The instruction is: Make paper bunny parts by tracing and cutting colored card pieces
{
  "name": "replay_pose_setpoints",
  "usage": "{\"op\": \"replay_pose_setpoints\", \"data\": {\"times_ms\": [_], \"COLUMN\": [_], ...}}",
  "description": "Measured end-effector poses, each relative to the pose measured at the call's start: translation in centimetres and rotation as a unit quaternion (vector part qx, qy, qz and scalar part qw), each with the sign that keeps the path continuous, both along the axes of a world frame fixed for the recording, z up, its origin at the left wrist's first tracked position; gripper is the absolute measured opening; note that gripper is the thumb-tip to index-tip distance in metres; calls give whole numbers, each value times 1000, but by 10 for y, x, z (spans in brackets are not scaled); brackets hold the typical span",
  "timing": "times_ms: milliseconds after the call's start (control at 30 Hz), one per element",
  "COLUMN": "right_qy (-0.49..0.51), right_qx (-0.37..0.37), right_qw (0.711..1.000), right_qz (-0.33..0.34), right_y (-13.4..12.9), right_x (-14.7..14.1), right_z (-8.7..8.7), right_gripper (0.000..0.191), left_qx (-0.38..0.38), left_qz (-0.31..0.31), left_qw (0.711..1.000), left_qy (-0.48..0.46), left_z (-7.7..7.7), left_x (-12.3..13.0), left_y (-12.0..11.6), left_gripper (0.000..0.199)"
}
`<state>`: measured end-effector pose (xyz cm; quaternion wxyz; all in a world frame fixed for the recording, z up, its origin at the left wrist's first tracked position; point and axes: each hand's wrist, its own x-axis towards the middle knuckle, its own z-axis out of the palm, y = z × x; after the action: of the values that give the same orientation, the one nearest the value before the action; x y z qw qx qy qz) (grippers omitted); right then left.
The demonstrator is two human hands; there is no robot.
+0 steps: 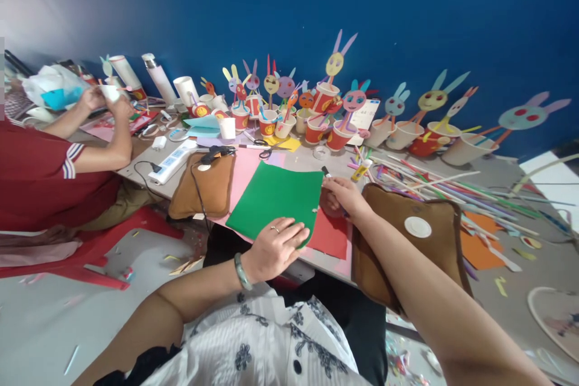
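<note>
A plain green sheet (pixel 275 196) lies flat, partly over red paper (pixel 333 236).

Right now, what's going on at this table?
The left hand lies spread on the lower right part of a green sheet. The right hand grips a slim black-ended tool near that sheet's right edge; what tool, I cannot tell. A red sheet shows beside the green one. Off to the left, a co-worker holds a white cup. Rabbit-eared figures stand in paper cups by the blue wall.
</note>
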<state>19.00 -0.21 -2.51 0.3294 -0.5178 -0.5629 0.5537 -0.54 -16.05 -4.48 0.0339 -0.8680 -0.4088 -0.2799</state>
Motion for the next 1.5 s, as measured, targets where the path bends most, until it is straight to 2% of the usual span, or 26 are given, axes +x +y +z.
{"op": "replay_pose_setpoints", "data": {"times_ms": [67, 167, 300, 400, 500, 600, 700, 800, 900, 967, 1033, 1100, 1233, 1300, 1500], "right_qy": [-9, -75, -187, -232, -256, -279, -274, -262, -265, -266, -266, -263, -271, -275, -252], "right_qx": [29, 100, 203, 245, 250, 241, 222, 207, 199, 196, 193, 189, 181, 175, 193], "right_qw": [999, 991, 961, 941, 934, 930, 935, 942, 943, 943, 944, 945, 945, 945, 948], "right_qz": [-28, -45, -12, 10, 16, 6, 20, 37, 39, 39, 40, 39, 28, 25, 24], "right_y": [3, 6, 5, 4, 5, 7, 8, 7, 6, 5, 4, 3, 1, 1, 3], "right_x": [3, 7, 7, 6, 7, 9, 11, 12, 11, 11, 11, 11, 9, 9, 12], "right_z": [-3, -5, -4, -4, -5, -7, -8, -9, -8, -8, -6, -5, -2, -2, -6], "right_gripper": [32, 32, 21, 19, 18, 19, 32, 51, 58, 60, 62, 63, 63, 63, 60], "left_qx": [-15, -43, -96, -125, -133, -155, -171, -173, -174, -193, -209, -212, -199, -195, -253], "left_qz": [-11, -30, -71, -100, -118, -147, -194, -242, -279, -267, -215, -206, -267, -278, -259], "left_qw": [1000, 998, 991, 982, 976, 964, 948, 936, 925, 927, 936, 936, 921, 919, 923], "left_qy": [13, 26, 55, 96, 127, 156, 183, 190, 188, 179, 181, 189, 203, 202, 131], "left_z": [-3, -3, 12, 27, 30, 23, 19, 26, 38, 42, 43, 41, 32, 27, 16], "left_x": [10, 20, 23, 22, 23, 25, 23, 17, 15, 18, 22, 26, 30, 30, 29], "left_y": [-3, -11, -18, -7, 18, 42, 52, 55, 68, 83, 99, 111, 123, 123, 125], "left_gripper": [38, 39, 52, 59, 61, 71, 80, 79, 69, 48, 35, 35, 34, 32, 26]}}
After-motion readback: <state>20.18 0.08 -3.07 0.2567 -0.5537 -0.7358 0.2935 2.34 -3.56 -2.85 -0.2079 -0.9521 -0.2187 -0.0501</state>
